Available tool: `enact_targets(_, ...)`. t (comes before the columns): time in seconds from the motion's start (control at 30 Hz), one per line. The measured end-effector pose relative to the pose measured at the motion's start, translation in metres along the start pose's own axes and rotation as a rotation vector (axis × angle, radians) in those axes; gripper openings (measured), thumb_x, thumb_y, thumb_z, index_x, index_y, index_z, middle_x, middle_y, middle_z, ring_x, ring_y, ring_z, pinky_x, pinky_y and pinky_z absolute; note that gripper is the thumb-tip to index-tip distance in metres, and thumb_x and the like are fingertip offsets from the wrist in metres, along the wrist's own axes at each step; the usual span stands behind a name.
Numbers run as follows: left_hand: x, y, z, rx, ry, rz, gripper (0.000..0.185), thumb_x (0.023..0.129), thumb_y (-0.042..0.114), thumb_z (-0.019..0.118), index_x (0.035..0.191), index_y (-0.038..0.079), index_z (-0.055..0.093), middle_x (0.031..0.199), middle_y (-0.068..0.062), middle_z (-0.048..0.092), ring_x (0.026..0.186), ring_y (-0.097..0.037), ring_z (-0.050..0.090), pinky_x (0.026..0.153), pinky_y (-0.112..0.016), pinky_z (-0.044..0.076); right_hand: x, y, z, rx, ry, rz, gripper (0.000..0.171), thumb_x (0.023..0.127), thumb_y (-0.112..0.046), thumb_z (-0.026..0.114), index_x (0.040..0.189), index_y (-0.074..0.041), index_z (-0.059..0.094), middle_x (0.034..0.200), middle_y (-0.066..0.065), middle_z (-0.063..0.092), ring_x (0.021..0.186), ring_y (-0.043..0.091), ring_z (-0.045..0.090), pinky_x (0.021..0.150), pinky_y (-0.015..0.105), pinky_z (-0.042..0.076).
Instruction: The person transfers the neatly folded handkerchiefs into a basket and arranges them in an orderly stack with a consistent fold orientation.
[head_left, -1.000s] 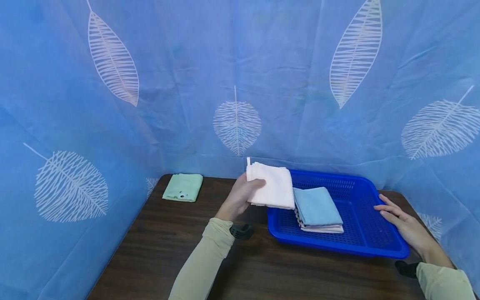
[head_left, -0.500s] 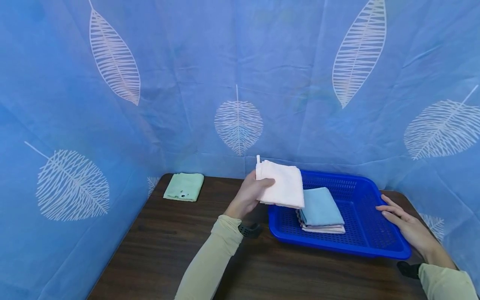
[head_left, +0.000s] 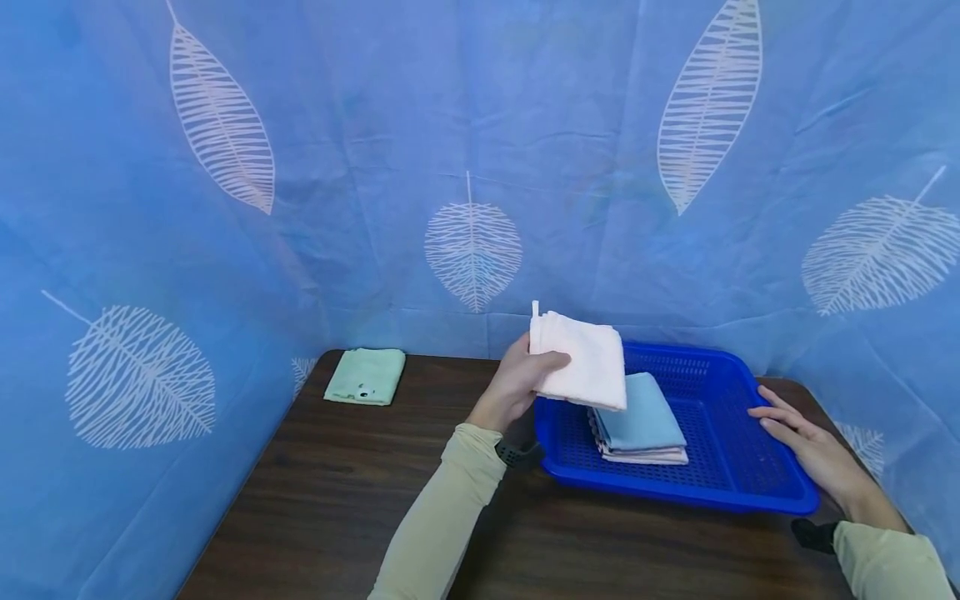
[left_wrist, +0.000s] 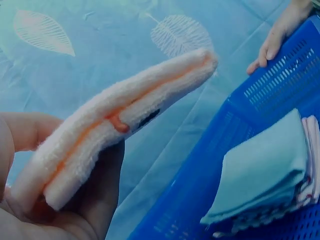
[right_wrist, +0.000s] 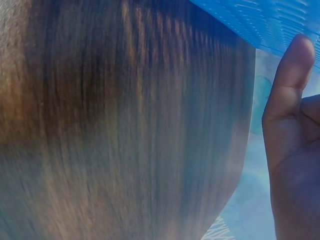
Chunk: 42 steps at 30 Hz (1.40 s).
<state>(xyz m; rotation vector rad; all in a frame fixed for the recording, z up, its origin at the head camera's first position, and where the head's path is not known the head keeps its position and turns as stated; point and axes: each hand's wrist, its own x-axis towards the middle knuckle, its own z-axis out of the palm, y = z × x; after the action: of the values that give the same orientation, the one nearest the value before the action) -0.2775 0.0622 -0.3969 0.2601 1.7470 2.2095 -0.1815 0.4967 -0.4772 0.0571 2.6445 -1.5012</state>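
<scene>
My left hand (head_left: pixel 525 379) grips a folded pale pink towel (head_left: pixel 583 360) by its left edge and holds it in the air above the left end of the blue basket (head_left: pixel 750 500). In the left wrist view the folded pink towel (left_wrist: pixel 120 125) lies between thumb and fingers. Inside the basket lies a stack of folded towels (head_left: pixel 639 427) with a light blue one on top; the stack (left_wrist: pixel 265 175) also shows in the left wrist view. My right hand (head_left: pixel 806 442) rests with straight fingers on the basket's right rim.
A folded green towel (head_left: pixel 365 376) lies at the far left corner of the dark wooden table (head_left: pixel 337 508). Blue curtains with white leaf prints close in the table on three sides. The basket fills the table's right part.
My left hand has carried the pink towel to the right and slightly up, from beside the basket to above its left end. The right hand stays on the rim.
</scene>
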Motion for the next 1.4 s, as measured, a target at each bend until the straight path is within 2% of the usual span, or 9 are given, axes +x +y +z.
enact_targets(0.37, 0.011, 0.001, 0.024, -0.057, -0.003, -0.003, 0.063, 0.089, 0.006, 0.073, 0.146, 0.017, 0.05, 0.128, -0.006, 0.064, 0.106, -0.02, 0.069, 0.092, -0.037, 0.059, 0.0, 0.001, 0.0, 0.009, 0.001, -0.021, 0.059, 0.108, -0.05, 0.04, 0.156, -0.015, 0.041, 0.156, -0.045, 0.0, 0.156, 0.031, -0.022, 0.109, 0.083, 0.002)
enact_targets(0.77, 0.024, -0.002, 0.039, -0.037, 0.004, -0.025, 0.056, 0.088, 0.013, 0.077, 0.139, 0.019, 0.056, 0.113, -0.005, 0.069, 0.091, -0.02, 0.073, 0.07, -0.035, 0.06, -0.001, -0.001, 0.001, 0.053, 0.013, -0.031, 0.058, 0.109, -0.047, 0.04, 0.155, -0.014, 0.041, 0.158, -0.044, 0.001, 0.157, 0.012, -0.023, 0.113, 0.079, -0.001)
enact_targets(0.87, 0.028, -0.005, 0.043, -0.039, 0.005, -0.03, 0.056, 0.087, 0.013, 0.077, 0.139, 0.019, 0.056, 0.113, -0.004, 0.069, 0.093, -0.021, 0.073, 0.073, -0.036, 0.061, -0.002, 0.0, 0.002, 0.039, 0.019, -0.026, 0.058, 0.109, -0.048, 0.04, 0.155, -0.013, 0.041, 0.158, -0.043, 0.001, 0.157, 0.011, -0.022, 0.116, 0.077, 0.0)
enact_targets(0.97, 0.033, -0.009, 0.048, -0.053, 0.009, -0.036, 0.057, 0.087, 0.011, 0.077, 0.139, 0.02, 0.056, 0.116, -0.003, 0.069, 0.098, -0.021, 0.072, 0.084, -0.039, 0.061, -0.003, 0.001, 0.003, 0.027, 0.019, -0.014, 0.059, 0.109, -0.049, 0.039, 0.156, -0.013, 0.041, 0.158, -0.043, 0.0, 0.158, 0.017, -0.021, 0.117, 0.075, 0.004)
enact_targets(1.0, 0.035, -0.01, 0.05, -0.059, 0.01, -0.035, 0.056, 0.087, 0.01, 0.077, 0.139, 0.02, 0.057, 0.116, -0.003, 0.069, 0.098, -0.021, 0.073, 0.086, -0.04, 0.061, -0.003, 0.001, 0.002, 0.009, 0.022, -0.008, 0.06, 0.108, -0.05, 0.039, 0.156, -0.014, 0.041, 0.158, -0.044, 0.0, 0.158, 0.02, -0.02, 0.122, 0.065, 0.011)
enact_targets(1.1, 0.04, -0.015, 0.054, -0.061, 0.01, -0.047, 0.055, 0.087, 0.01, 0.077, 0.137, 0.022, 0.058, 0.112, -0.003, 0.07, 0.095, -0.021, 0.073, 0.084, -0.04, 0.062, -0.004, -0.002, 0.002, -0.031, 0.027, 0.0, 0.061, 0.108, -0.052, 0.038, 0.155, -0.013, 0.041, 0.158, -0.043, 0.0, 0.159, 0.027, -0.017, 0.12, 0.057, 0.025)
enact_targets(1.2, 0.044, -0.018, 0.057, -0.06, 0.009, -0.051, 0.054, 0.086, 0.01, 0.077, 0.135, 0.023, 0.058, 0.109, -0.003, 0.071, 0.09, -0.021, 0.073, 0.077, -0.04, 0.063, -0.004, -0.004, 0.003, -0.045, 0.032, -0.007, 0.063, 0.108, -0.052, 0.038, 0.155, -0.01, 0.041, 0.159, -0.043, 0.0, 0.158, 0.03, -0.016, 0.119, 0.06, 0.026)
enact_targets(1.23, 0.045, -0.019, 0.059, -0.057, 0.007, -0.053, 0.054, 0.086, 0.01, 0.077, 0.135, 0.023, 0.058, 0.108, -0.003, 0.071, 0.09, -0.02, 0.073, 0.076, -0.039, 0.063, -0.004, -0.004, 0.004, -0.036, 0.033, -0.014, 0.063, 0.108, -0.052, 0.038, 0.154, -0.009, 0.041, 0.159, -0.043, 0.001, 0.158, 0.031, -0.017, 0.115, 0.072, 0.019)
enact_targets(1.4, 0.048, -0.023, 0.065, -0.047, -0.005, -0.058, 0.059, 0.085, 0.012, 0.078, 0.139, 0.024, 0.057, 0.109, -0.002, 0.07, 0.09, -0.02, 0.072, 0.078, -0.038, 0.061, -0.005, -0.002, 0.004, -0.031, 0.047, -0.031, 0.063, 0.109, -0.05, 0.038, 0.154, -0.008, 0.041, 0.158, -0.044, 0.003, 0.159, 0.014, -0.016, 0.111, 0.079, 0.009)
